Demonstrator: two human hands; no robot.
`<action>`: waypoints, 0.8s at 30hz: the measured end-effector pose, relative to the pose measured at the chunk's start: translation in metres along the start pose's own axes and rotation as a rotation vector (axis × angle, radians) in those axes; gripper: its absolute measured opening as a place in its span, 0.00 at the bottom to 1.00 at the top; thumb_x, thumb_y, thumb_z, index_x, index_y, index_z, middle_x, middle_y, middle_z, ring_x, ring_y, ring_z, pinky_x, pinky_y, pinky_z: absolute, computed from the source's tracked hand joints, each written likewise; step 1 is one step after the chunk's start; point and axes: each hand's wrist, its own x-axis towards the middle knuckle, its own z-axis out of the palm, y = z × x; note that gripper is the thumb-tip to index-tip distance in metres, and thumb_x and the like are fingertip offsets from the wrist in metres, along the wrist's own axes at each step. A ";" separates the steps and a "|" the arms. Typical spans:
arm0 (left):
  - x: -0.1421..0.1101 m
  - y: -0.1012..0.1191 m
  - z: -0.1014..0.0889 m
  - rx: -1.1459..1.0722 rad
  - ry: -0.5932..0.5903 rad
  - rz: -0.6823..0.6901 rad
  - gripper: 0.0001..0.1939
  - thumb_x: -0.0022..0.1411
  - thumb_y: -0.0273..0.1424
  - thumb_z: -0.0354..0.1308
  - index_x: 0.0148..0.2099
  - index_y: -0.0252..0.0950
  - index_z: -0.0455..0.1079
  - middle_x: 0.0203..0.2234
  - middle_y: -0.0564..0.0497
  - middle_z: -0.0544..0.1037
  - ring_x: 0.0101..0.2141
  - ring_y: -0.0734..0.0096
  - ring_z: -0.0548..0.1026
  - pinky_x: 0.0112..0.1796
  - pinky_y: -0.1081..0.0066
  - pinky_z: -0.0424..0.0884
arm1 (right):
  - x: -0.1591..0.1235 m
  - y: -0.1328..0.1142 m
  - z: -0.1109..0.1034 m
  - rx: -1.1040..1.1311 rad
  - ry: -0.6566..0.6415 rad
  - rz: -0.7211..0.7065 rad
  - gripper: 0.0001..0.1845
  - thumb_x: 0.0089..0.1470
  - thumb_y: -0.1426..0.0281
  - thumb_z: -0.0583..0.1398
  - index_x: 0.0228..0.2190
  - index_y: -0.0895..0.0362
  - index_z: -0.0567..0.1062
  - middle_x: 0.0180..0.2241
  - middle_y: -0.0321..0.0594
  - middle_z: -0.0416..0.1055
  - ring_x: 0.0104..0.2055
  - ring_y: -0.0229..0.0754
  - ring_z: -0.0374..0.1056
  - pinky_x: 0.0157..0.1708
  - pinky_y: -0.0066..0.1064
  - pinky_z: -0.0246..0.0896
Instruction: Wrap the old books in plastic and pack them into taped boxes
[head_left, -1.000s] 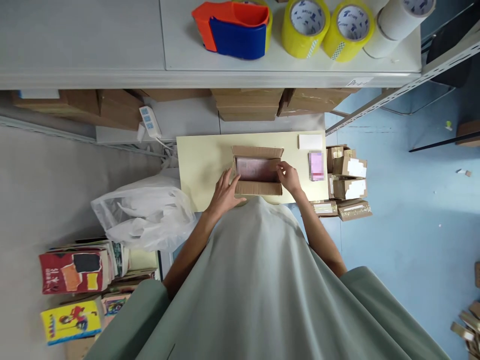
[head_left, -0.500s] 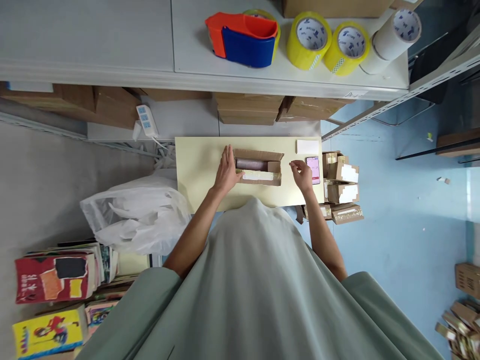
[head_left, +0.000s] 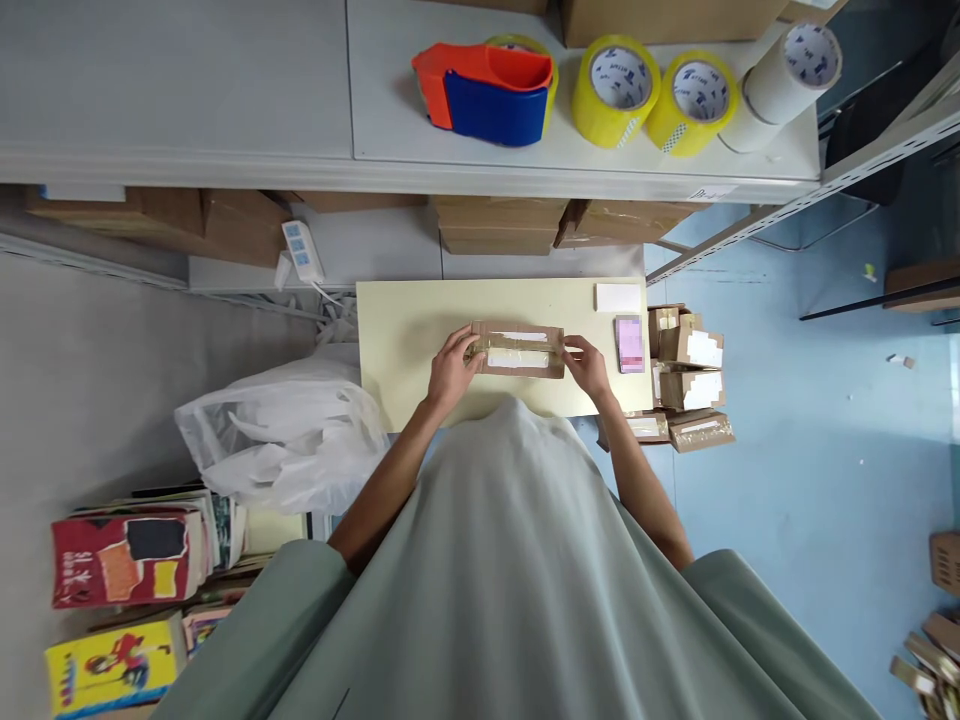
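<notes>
A small, long cardboard box (head_left: 519, 370) lies on the pale yellow table (head_left: 405, 310) in front of me. Its top flaps are folded down and meet along a middle line, with pale label remnants and shiny tape on them. My left hand (head_left: 451, 370) grips the left end, thumb on the near side and fingers on the far side. At the other end, my right hand (head_left: 587, 368) pinches the corner area with bent fingers. The inside of the box is hidden. To the right of that hand are a phone (head_left: 629, 344) and a white card-like item (head_left: 618, 297).
A shelf (head_left: 240, 170) above the table holds an orange-blue tape dispenser (head_left: 491, 95) and yellow tape rolls (head_left: 616, 90). Small cardboard boxes (head_left: 686, 375) are stacked at the right. A white plastic bag (head_left: 285, 430) and piled books (head_left: 127, 560) stand at the left.
The box's open flap has come down, covering the roll-shaped item inside. My right hand has moved left from beside the phone onto the box's right end. My left hand now wraps the left end.
</notes>
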 end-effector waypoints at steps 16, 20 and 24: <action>-0.023 -0.005 0.003 -0.127 0.100 -0.231 0.25 0.73 0.30 0.67 0.70 0.48 0.79 0.69 0.50 0.79 0.50 0.57 0.87 0.60 0.53 0.83 | 0.004 0.010 0.016 0.208 -0.106 0.086 0.38 0.51 0.49 0.74 0.58 0.55 0.85 0.53 0.44 0.87 0.54 0.56 0.84 0.56 0.49 0.83; -0.019 -0.007 0.002 -0.156 0.096 -0.241 0.24 0.73 0.31 0.66 0.69 0.47 0.80 0.68 0.51 0.80 0.51 0.59 0.87 0.61 0.55 0.82 | 0.006 0.009 0.024 0.111 -0.007 0.079 0.32 0.55 0.45 0.71 0.52 0.54 0.86 0.54 0.48 0.86 0.50 0.52 0.84 0.52 0.45 0.84; -0.017 -0.007 0.002 -0.160 0.096 -0.259 0.23 0.73 0.31 0.65 0.68 0.46 0.81 0.68 0.49 0.80 0.48 0.60 0.88 0.61 0.55 0.82 | 0.004 0.006 0.028 0.063 0.028 0.031 0.33 0.60 0.41 0.65 0.50 0.54 0.87 0.55 0.50 0.86 0.48 0.51 0.84 0.52 0.45 0.83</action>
